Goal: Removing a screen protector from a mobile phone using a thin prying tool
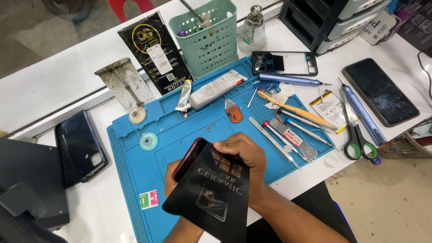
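Note:
My left hand reaches in from below and holds a dark phone with a red edge over the blue work mat. Most of that hand is hidden under a flat black packet printed in white. My right hand grips the packet's top edge, fingers curled over it, and holds it on top of the phone. Only the phone's upper left corner shows.
The mat carries a glue tube, tape rolls, an orange pick, tweezers and screwdrivers. A battery, scissors, a phone frame and a green basket lie behind. Phones lie far right and left.

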